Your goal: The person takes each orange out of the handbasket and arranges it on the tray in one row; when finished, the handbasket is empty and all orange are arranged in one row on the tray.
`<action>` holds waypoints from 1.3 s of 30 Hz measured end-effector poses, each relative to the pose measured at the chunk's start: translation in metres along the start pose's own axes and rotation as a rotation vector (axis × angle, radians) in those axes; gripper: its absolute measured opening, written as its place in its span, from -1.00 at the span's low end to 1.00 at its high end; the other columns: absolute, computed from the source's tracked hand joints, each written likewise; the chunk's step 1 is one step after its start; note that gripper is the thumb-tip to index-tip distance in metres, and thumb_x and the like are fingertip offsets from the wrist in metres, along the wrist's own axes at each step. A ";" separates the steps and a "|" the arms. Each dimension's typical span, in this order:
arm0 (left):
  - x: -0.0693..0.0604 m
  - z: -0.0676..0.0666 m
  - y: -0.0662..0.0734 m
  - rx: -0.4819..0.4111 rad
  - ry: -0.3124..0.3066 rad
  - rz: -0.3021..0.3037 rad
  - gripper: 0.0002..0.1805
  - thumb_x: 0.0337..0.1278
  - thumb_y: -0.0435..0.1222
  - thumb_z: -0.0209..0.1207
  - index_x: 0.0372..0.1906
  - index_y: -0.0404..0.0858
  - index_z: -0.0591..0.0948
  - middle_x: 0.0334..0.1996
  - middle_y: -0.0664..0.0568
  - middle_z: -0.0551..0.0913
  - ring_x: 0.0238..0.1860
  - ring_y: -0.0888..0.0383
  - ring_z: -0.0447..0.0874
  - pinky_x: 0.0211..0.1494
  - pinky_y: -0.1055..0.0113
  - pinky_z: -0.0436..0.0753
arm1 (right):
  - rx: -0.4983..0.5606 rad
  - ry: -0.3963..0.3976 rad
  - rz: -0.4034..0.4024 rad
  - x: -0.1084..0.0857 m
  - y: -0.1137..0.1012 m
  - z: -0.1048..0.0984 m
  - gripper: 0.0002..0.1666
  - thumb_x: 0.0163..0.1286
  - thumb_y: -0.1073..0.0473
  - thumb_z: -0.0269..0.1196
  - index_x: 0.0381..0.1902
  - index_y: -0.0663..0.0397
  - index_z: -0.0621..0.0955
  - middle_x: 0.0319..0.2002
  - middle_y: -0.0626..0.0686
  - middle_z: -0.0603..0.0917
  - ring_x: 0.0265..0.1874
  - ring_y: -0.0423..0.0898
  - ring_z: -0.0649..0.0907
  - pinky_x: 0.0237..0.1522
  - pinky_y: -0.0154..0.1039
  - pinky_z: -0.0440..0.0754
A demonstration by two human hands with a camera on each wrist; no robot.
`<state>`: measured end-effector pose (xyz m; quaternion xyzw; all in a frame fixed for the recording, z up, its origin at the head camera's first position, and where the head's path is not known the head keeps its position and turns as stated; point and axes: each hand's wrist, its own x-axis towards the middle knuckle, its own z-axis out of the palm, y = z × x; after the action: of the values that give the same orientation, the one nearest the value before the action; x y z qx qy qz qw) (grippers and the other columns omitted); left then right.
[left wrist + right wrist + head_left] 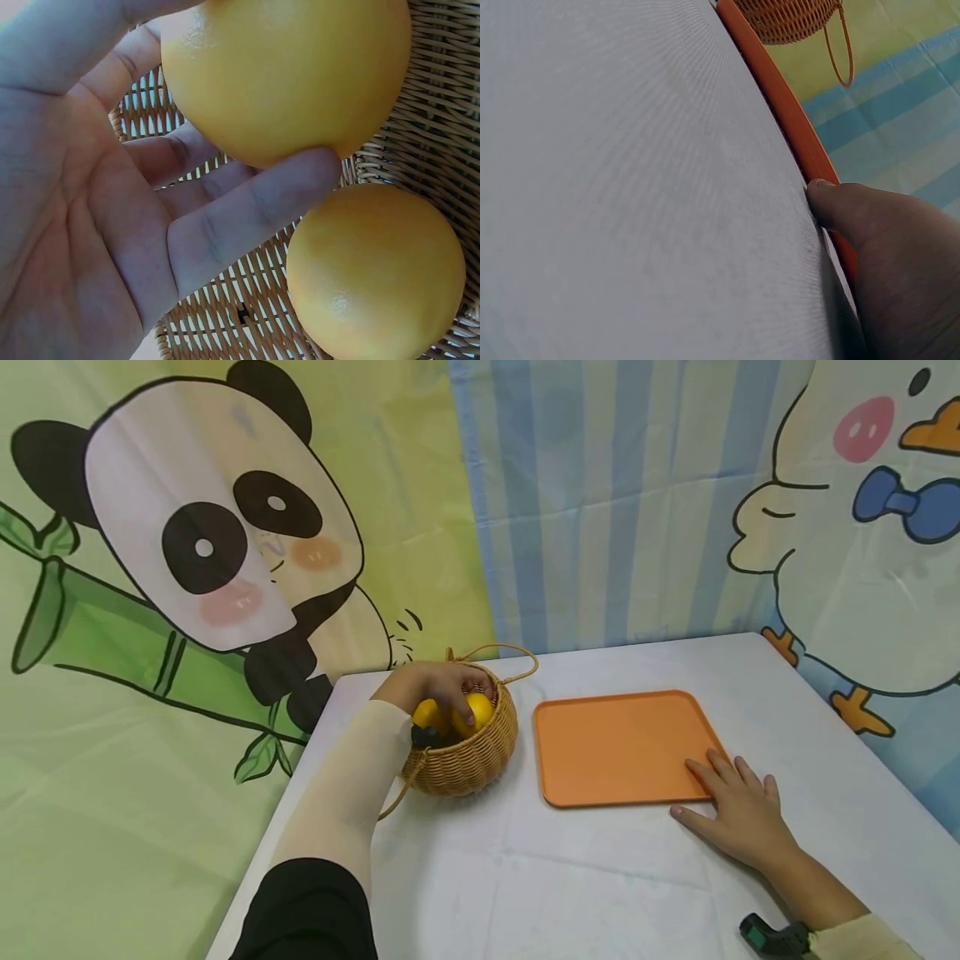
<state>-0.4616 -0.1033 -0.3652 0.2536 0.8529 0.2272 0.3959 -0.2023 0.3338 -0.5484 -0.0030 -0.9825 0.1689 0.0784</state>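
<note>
Left hand [444, 685] grips a yellow fruit [289, 82], wicker basket [468, 764] and second fruit [375, 274] crowding its fingers; right hand [742, 818], fingers spread, touches orange tray [615, 747].

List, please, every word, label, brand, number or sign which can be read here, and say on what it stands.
No text reads with certainty.
Small dark mark seen at the woven basket: resembles "H", but too unclear to confirm as a letter.
Orange tray, yellow fruit: no lettering shows.

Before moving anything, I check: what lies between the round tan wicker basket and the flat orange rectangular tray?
The head view shows only bare white tabletop between basket and tray.
</note>
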 end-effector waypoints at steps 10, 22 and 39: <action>-0.012 -0.002 0.002 -0.083 0.004 0.025 -0.44 0.17 -0.47 0.49 0.22 -0.12 0.56 0.24 -0.21 0.44 0.19 -0.14 0.53 0.07 0.00 0.76 | -0.010 0.004 0.002 0.001 0.001 0.003 0.21 0.26 -0.56 0.35 0.52 0.23 0.42 0.55 0.54 0.21 0.49 0.67 0.07 0.33 0.74 -0.23; -0.027 -0.011 0.009 0.006 0.042 0.098 -0.41 0.22 -0.32 0.51 0.30 -0.03 0.56 0.22 -0.13 0.53 0.16 -0.06 0.57 0.05 0.09 0.73 | -0.011 -0.001 0.005 0.001 0.002 0.003 0.21 0.24 -0.56 0.37 0.52 0.22 0.42 0.55 0.54 0.21 0.49 0.66 0.06 0.33 0.74 -0.24; -0.048 -0.016 0.015 -0.013 0.142 0.189 -0.40 0.25 -0.28 0.43 0.36 -0.01 0.52 0.24 -0.15 0.49 -0.08 -0.06 0.56 -0.06 0.00 0.65 | -0.007 0.006 -0.005 0.001 0.003 0.003 0.20 0.24 -0.55 0.36 0.51 0.22 0.42 0.54 0.54 0.22 0.49 0.66 0.07 0.33 0.75 -0.23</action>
<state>-0.4436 -0.1242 -0.3195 0.3137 0.8495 0.2865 0.3128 -0.2038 0.3357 -0.5520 -0.0015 -0.9829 0.1650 0.0819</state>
